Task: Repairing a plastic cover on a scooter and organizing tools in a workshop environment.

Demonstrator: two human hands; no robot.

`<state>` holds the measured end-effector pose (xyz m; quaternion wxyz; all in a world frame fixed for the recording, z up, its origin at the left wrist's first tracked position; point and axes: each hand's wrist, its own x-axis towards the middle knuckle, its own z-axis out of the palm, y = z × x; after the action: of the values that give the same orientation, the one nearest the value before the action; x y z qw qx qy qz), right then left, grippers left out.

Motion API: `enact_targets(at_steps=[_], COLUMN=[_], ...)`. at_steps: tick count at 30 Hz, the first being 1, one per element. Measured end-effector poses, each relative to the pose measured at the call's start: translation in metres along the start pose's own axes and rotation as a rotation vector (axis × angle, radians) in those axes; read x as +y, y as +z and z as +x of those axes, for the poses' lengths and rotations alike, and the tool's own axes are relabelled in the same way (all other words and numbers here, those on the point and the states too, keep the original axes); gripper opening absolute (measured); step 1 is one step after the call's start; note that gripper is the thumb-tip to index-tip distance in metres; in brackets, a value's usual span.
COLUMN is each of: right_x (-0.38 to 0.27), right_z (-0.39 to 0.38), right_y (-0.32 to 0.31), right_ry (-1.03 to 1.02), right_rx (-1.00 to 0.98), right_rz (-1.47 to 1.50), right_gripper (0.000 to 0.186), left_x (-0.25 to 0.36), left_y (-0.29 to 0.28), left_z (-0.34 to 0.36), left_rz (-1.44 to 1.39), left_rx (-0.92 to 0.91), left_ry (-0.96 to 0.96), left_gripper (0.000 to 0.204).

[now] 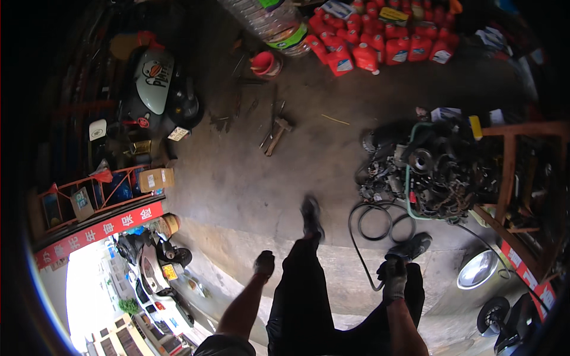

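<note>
My right hand (392, 277), in a grey and black work glove, is closed on a black hose (360, 254). The hose hangs in a bend beside the hand and runs forward to loose coils (375, 223) on the floor. My left hand (265, 263), also gloved, hangs beside my left leg with its fingers curled in; nothing shows in it. My legs are in mid-stride, the left shoe (310, 216) ahead of the right shoe (411, 246).
A heap of dark machine parts (439, 172) in a green frame stands ahead right, beside a rusty rack (509, 178). A hammer (277, 136) lies on the floor ahead. Farther off are a red bucket (265, 63) and red jugs (409, 47). Motorcycles (157, 261) stand at left.
</note>
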<state>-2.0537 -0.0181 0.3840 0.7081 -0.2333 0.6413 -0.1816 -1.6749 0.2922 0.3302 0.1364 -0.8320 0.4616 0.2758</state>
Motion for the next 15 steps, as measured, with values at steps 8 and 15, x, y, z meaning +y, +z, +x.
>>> enact_targets(at_steps=[8,15], right_x=[0.051,0.077], right_z=[0.056,0.066], right_y=[0.094,0.216], right_ry=[0.231,0.206], right_rx=[0.125,0.254], right_rz=[0.133,-0.310], right_gripper=[0.016,0.021], left_x=[-0.135,-0.114], left_y=[0.001,-0.012], left_z=[0.272,0.530], left_rz=[-0.269,-0.219], left_rx=[0.229,-0.037], left_ry=[-0.224,-0.316], left_gripper=[0.034,0.044])
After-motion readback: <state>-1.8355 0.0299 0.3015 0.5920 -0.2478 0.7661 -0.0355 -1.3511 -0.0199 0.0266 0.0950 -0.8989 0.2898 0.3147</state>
